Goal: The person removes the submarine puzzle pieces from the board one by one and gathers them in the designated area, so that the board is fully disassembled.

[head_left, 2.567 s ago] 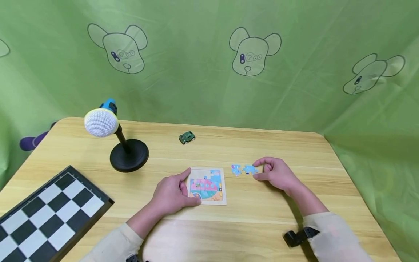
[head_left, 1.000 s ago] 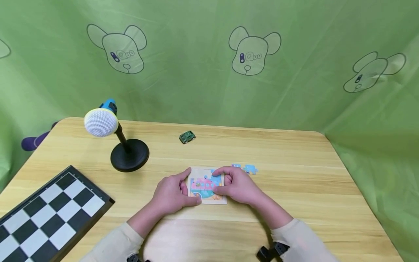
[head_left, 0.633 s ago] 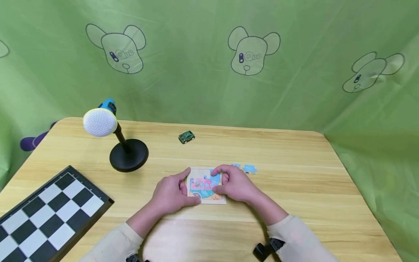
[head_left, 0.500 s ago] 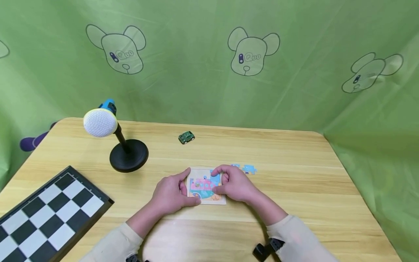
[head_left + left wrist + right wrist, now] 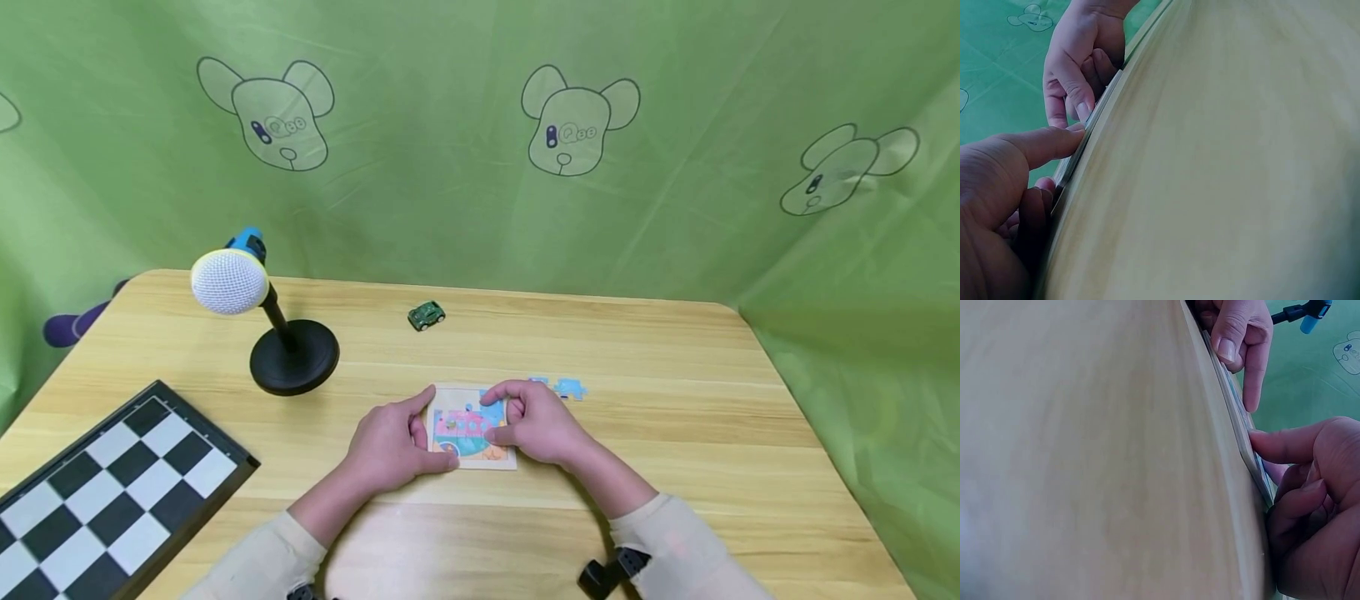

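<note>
A small jigsaw puzzle (image 5: pixel 465 424) with a pale frame and a pink, teal and blue picture lies on the table. My left hand (image 5: pixel 390 443) grips its left side, index finger at the top corner and thumb on the lower edge. From the right, my right hand (image 5: pixel 542 423) reaches over the puzzle, thumb and index finger set around a blue puzzle piece (image 5: pixel 492 412) in it; its other fingers are curled. The wrist views show the puzzle edge-on, with the left thumb (image 5: pixel 1060 142) and right thumb (image 5: pixel 1288 444) touching it. The right hand partly covers the picture.
Two loose blue puzzle pieces (image 5: pixel 570 389) lie beyond the right hand, one partly hidden. A green toy car (image 5: pixel 427 316) sits farther back. At left stand a microphone on a black stand (image 5: pixel 294 358) and a checkered board (image 5: pixel 123 492). A green curtain (image 5: pixel 442 200) hangs behind the table.
My right hand has moved left from the loose pieces onto the puzzle's right part, then stayed nearly still. Both loose pieces remain on the table. The left hand has kept its grip.
</note>
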Demonstrator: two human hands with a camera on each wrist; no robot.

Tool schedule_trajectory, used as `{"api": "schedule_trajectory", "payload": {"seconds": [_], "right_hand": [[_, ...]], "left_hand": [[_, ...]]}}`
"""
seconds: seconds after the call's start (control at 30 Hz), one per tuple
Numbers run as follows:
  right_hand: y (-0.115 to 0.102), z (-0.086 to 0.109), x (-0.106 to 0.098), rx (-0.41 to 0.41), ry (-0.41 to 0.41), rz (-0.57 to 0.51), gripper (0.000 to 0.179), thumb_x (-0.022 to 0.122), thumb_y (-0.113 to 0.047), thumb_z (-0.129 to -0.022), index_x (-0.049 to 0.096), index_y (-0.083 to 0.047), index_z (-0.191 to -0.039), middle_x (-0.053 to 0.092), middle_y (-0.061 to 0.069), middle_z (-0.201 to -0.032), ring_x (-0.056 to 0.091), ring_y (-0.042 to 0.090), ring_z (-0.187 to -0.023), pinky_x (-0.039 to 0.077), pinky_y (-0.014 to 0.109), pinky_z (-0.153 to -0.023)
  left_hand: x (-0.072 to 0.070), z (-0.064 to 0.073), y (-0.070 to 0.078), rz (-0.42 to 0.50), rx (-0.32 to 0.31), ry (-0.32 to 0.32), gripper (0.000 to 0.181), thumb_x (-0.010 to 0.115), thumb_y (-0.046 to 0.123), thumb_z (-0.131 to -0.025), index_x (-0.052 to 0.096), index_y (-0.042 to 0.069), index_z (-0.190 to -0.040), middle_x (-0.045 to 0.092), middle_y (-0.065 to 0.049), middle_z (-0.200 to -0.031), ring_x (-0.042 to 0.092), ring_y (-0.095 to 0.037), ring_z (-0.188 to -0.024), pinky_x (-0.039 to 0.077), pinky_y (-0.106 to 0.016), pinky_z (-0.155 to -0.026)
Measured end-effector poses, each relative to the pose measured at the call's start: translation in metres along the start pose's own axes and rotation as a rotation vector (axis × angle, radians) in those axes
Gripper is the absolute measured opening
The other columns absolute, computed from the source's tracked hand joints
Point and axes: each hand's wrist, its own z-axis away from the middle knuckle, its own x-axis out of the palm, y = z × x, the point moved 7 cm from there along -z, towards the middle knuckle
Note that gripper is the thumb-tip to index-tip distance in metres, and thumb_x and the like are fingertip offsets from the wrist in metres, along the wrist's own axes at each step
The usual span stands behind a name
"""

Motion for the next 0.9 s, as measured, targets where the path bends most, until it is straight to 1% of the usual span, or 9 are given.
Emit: {"api": "schedule_trajectory", "payload": {"seconds": [0.13,0.3,0.5,0.57,0.7,0.8,0.9], "right_hand": [[0.0008,0.0001,0.0009,-0.001,-0.004,-0.006,0.035,0.083,0.000,-0.077,0.070,-0.005,-0.108,0.041,-0.001,-0.055,0.038,0.014,-0.049,0.045,0.038,-0.071],[0.0014,0.0001,0.0015,-0.001,-0.004,-0.019,0.035,0.083,0.001,-0.077,0.068,-0.006,-0.108,0.041,-0.001,-0.056,0.038,0.014,-0.050,0.045,0.038,-0.074],[-0.0008,0.0000,0.0011,-0.018,-0.005,-0.029,0.034,0.083,0.001,-0.077,0.070,-0.008,-0.107,0.038,-0.001,-0.056,0.036,0.014,-0.050,0.041,0.033,-0.066],[-0.0007,0.0005,0.0001,-0.020,-0.002,-0.038,0.037,0.083,0.000,-0.077,0.070,-0.008,-0.111,0.038,-0.002,-0.056,0.035,0.013,-0.050,0.040,0.031,-0.062],[0.0006,0.0006,-0.0031,-0.017,0.012,-0.052,0.049,0.085,-0.003,-0.076,0.066,-0.008,-0.122,0.039,-0.001,-0.056,0.035,0.013,-0.050,0.036,0.029,-0.058],[0.0023,-0.0001,-0.0045,-0.008,0.019,-0.029,0.054,0.085,-0.004,-0.076,0.065,-0.008,-0.126,0.040,-0.001,-0.057,0.036,0.013,-0.051,0.036,0.029,-0.058],[0.0039,-0.0006,-0.0046,0.002,0.020,-0.001,0.051,0.085,-0.005,-0.077,0.065,-0.010,-0.123,0.041,-0.001,-0.057,0.036,0.013,-0.050,0.036,0.030,-0.058]], "left_hand": [[0.0003,0.0005,-0.0003,0.002,-0.003,-0.002,0.098,0.092,0.038,-0.068,0.048,0.002,-0.147,0.054,0.007,-0.064,0.049,-0.013,-0.054,0.038,-0.031,-0.053],[0.0004,0.0006,-0.0009,0.002,-0.002,-0.002,0.098,0.092,0.038,-0.068,0.048,0.002,-0.147,0.054,0.007,-0.064,0.049,-0.013,-0.054,0.038,-0.031,-0.052],[-0.0002,0.0004,-0.0011,-0.003,0.001,0.003,0.098,0.092,0.038,-0.067,0.048,0.002,-0.147,0.054,0.008,-0.064,0.049,-0.013,-0.055,0.039,-0.031,-0.053],[-0.0005,0.0006,-0.0012,-0.004,0.001,0.004,0.098,0.092,0.038,-0.068,0.048,0.002,-0.147,0.054,0.008,-0.064,0.049,-0.013,-0.055,0.039,-0.031,-0.053],[-0.0003,0.0008,-0.0014,0.003,-0.005,-0.001,0.098,0.092,0.038,-0.068,0.048,0.003,-0.148,0.054,0.008,-0.065,0.049,-0.013,-0.055,0.039,-0.031,-0.054],[0.0002,0.0007,-0.0011,0.003,-0.005,-0.004,0.098,0.092,0.038,-0.068,0.048,0.003,-0.148,0.054,0.008,-0.065,0.049,-0.013,-0.056,0.040,-0.031,-0.055],[0.0004,0.0004,-0.0007,0.000,-0.001,-0.004,0.098,0.092,0.038,-0.068,0.048,0.003,-0.148,0.054,0.008,-0.065,0.049,-0.013,-0.056,0.040,-0.031,-0.055]]}}
